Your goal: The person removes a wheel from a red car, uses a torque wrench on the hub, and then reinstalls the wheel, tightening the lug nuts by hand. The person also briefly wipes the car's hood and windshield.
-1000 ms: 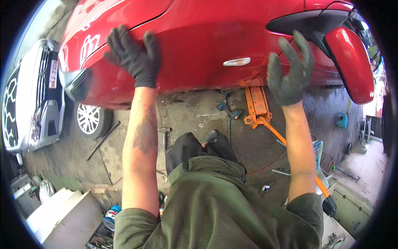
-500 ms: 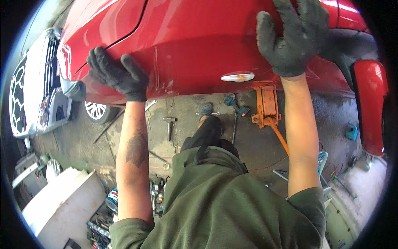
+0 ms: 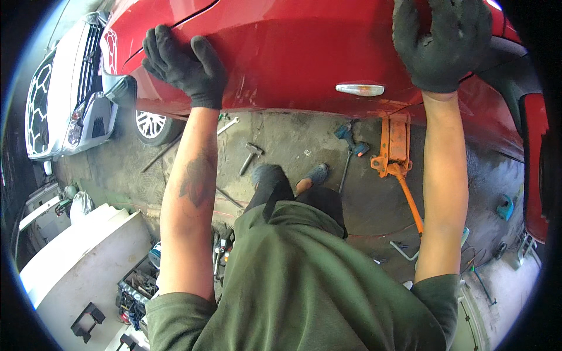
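Both my hands wear dark work gloves and rest against the red car panel (image 3: 304, 52). My left hand (image 3: 184, 67) is open near the panel seam at left, fingers stretched out and thumb apart. Farther right, my right hand (image 3: 442, 47) lies with its fingers spread, close to the dark trim. Between them, lower on the panel, sits a small clear side light (image 3: 360, 89). Neither hand holds anything that I can see.
An orange floor jack (image 3: 398, 143) stands by the car's lower edge, its handle toward me. On the floor lie a hammer (image 3: 251, 158), a wrench (image 3: 228, 125) and a cordless power tool (image 3: 350, 138). A white bumper (image 3: 88, 257) stands at lower left; a silver car (image 3: 73, 88) is beyond.
The view has shifted, so the car and tools sit differently in it. My feet have moved, and both shoes show now. My hands stay open on the panel.
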{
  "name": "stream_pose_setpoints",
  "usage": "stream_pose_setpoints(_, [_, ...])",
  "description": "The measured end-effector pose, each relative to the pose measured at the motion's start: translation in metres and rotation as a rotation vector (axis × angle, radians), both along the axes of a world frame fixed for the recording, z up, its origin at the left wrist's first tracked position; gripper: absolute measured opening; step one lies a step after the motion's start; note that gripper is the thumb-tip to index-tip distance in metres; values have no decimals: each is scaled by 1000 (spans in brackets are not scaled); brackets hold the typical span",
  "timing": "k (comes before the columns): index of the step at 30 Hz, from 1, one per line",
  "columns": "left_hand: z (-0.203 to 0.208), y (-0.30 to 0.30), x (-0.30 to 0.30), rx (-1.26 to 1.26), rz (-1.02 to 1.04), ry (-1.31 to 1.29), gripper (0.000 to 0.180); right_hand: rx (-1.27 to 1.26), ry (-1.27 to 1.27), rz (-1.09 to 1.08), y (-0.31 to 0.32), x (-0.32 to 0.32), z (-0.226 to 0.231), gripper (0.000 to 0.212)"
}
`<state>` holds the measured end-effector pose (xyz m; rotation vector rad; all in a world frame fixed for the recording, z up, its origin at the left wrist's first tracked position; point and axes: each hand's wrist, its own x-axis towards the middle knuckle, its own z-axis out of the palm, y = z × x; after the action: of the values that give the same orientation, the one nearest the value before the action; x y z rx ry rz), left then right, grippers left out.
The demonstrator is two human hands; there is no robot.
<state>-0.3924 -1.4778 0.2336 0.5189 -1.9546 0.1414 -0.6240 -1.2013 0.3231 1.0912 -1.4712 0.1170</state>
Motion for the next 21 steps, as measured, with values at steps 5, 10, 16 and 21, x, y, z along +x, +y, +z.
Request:
stream_pose_setpoints(5, [2,3,-5,-3,-15,-6,60,26,-40,-50,6,-2,-2,36])
stream_pose_setpoints(10, [-1,0,-1,-1,7,-4,59,54,-96,14,10,5,-3,35])
stream_pose_setpoints(16, [0,2,-4,19,-6,9,58,1,-321,158,34,4,-1,35])
stream_pose_setpoints(21, [-1,1,3,44,-6,33,66,-28,-313,137,29,11,-7,29])
